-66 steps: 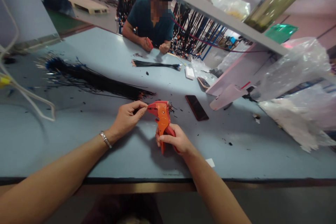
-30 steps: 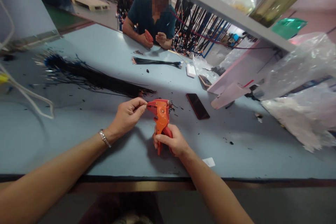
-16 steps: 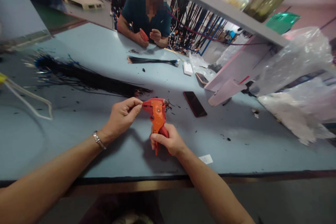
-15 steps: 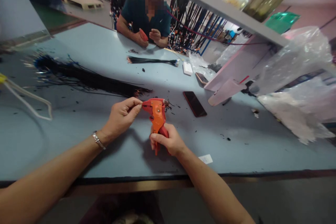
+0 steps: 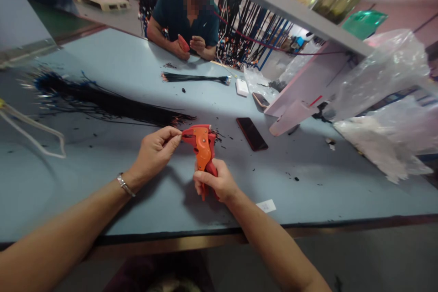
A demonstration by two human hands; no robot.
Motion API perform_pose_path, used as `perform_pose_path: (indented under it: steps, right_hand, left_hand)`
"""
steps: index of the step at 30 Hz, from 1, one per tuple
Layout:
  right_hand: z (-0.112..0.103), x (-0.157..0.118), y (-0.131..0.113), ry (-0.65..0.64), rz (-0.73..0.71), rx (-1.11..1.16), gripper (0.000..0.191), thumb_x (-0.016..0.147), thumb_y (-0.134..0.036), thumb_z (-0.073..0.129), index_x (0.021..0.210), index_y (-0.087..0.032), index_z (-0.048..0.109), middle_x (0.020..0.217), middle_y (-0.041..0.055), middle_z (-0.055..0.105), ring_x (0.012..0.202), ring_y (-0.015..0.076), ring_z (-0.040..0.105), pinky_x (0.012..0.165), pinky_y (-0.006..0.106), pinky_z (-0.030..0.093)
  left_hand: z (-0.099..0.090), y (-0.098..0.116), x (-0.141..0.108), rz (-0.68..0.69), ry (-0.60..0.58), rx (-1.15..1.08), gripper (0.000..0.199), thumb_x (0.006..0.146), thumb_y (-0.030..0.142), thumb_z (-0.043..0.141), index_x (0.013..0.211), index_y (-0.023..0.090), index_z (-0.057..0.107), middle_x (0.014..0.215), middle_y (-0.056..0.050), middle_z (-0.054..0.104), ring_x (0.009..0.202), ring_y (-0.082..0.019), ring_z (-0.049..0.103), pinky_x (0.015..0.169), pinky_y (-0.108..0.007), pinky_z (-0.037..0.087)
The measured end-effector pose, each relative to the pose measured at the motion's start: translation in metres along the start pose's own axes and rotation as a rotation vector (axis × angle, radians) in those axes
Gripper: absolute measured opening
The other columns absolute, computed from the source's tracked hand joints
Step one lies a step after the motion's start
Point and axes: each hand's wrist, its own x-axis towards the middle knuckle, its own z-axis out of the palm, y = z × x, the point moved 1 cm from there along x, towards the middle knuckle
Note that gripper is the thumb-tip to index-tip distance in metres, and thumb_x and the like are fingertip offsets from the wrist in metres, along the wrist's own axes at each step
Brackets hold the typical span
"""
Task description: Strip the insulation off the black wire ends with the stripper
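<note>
My right hand (image 5: pixel 216 179) is wrapped around the handles of an orange and red wire stripper (image 5: pixel 203 143), which is held upright above the table with its jaws toward the left. At those jaws, my left hand (image 5: pixel 160 146) pinches the end of a thin wire between thumb and forefinger; the fingers mostly hide the wire. Just behind my left hand lies a long bundle of black wires (image 5: pixel 116 103), its copper-coloured ends nearest the stripper. Small dark scraps (image 5: pixel 219 137) are scattered beyond the tool's head.
A dark phone (image 5: pixel 252 134) lies right of the stripper. Farther back are a smaller wire bundle (image 5: pixel 196 78), a white box (image 5: pixel 242 87) and another phone (image 5: pixel 260 100). A co-worker (image 5: pixel 185 23) sits opposite, holding a red tool. Plastic bags (image 5: pixel 379 77) and a shelf post crowd the right.
The whole view has shifted slightly to the left. Both hands and the wire stripper keep nearly the same pose, with my left fingers still at the jaws.
</note>
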Motion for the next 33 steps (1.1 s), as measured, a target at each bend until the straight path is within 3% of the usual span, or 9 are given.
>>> perform_pose_path:
  steps: [5, 9, 12, 25, 33]
  right_hand:
    - [-0.009, -0.001, -0.002, 0.045, -0.034, 0.176, 0.026, 0.074, -0.031, 0.072, 0.085, -0.015, 0.056, 0.059, -0.0019, 0.061, 0.045, 0.0126, 0.058, 0.039, 0.022, 0.048]
    - [-0.013, -0.001, -0.004, 0.073, -0.011, 0.335, 0.029, 0.071, -0.026, 0.072, 0.095, -0.015, 0.060, 0.079, 0.0014, 0.065, 0.067, 0.0179, 0.068, 0.057, 0.029, 0.057]
    - [-0.013, -0.001, -0.003, 0.048, 0.020, 0.388, 0.031, 0.071, -0.025, 0.071, 0.099, -0.015, 0.061, 0.085, 0.0026, 0.066, 0.074, 0.0194, 0.069, 0.067, 0.032, 0.057]
    - [-0.010, -0.004, -0.002, -0.024, 0.077, 0.296, 0.034, 0.074, -0.025, 0.072, 0.103, -0.015, 0.057, 0.088, 0.0045, 0.066, 0.073, 0.0189, 0.068, 0.067, 0.033, 0.055]
    - [-0.008, -0.003, -0.002, -0.017, 0.110, 0.303, 0.037, 0.069, -0.025, 0.075, 0.101, -0.014, 0.059, 0.086, 0.0040, 0.067, 0.069, 0.0186, 0.067, 0.063, 0.031, 0.056]
  left_hand:
    - [-0.003, -0.003, 0.003, -0.044, 0.048, 0.058, 0.023, 0.082, 0.037, 0.053, 0.079, 0.018, 0.066, 0.068, 0.000, 0.063, 0.062, -0.014, 0.051, 0.058, -0.023, 0.041]
    - [-0.004, -0.002, 0.003, -0.059, 0.036, 0.071, 0.025, 0.082, 0.038, 0.053, 0.080, 0.017, 0.066, 0.064, 0.001, 0.060, 0.058, -0.013, 0.048, 0.055, -0.022, 0.038]
    - [-0.003, -0.001, 0.002, -0.055, 0.018, 0.066, 0.026, 0.082, 0.039, 0.053, 0.079, 0.017, 0.066, 0.064, 0.001, 0.060, 0.057, -0.012, 0.047, 0.054, -0.021, 0.038]
    - [-0.003, 0.003, -0.004, 0.071, 0.039, 0.143, 0.024, 0.081, 0.036, 0.051, 0.077, 0.017, 0.065, 0.056, 0.004, 0.056, 0.047, -0.009, 0.040, 0.047, -0.020, 0.032]
    - [-0.004, 0.007, -0.003, 0.022, 0.056, 0.115, 0.021, 0.078, 0.037, 0.051, 0.070, 0.018, 0.058, 0.055, 0.004, 0.053, 0.048, -0.009, 0.040, 0.048, -0.021, 0.033]
